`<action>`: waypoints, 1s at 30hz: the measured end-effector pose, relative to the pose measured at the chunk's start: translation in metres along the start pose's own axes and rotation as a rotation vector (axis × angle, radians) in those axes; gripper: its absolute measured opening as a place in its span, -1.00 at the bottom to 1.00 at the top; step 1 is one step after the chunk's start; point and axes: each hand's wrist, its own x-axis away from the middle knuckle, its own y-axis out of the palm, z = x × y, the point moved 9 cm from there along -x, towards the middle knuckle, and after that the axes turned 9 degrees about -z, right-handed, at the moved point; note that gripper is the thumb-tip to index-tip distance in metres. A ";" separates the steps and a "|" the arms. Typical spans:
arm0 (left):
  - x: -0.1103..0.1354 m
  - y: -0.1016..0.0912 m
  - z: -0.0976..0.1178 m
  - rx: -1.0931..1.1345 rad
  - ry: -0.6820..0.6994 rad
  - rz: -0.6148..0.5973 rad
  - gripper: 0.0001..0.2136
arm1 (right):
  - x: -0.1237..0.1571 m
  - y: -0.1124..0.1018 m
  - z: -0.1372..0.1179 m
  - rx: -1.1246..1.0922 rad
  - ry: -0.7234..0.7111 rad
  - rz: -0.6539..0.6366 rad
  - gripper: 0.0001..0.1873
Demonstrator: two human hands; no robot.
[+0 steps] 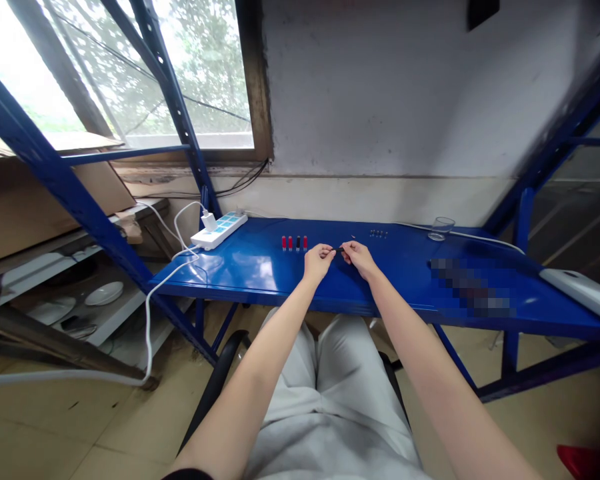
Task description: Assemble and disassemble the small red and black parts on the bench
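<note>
Near left hand point(319, 260), four small tubes point(290, 243), power strip point(224, 231) farther left

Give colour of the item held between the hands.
The item looks black; head view.

both arms reach forward, converging over the table point(400, 270). the left arm point(260, 373) slants inward to the right, the right arm point(425, 340) inward to the left; both are bare along the forearm and cross above the table's front edge. the left hand point(317, 260) and right hand point(359, 257) are near each other between the front and back edges, fingertips pointing towards one another. on each, the fingers are curled and drawn together in a pinch. whether the hands rest on the table or hover can't be told.
</note>
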 end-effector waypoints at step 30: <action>-0.072 -0.029 0.041 -1.086 0.035 -0.187 -0.97 | 0.002 0.006 -0.004 0.158 0.038 -0.017 -0.81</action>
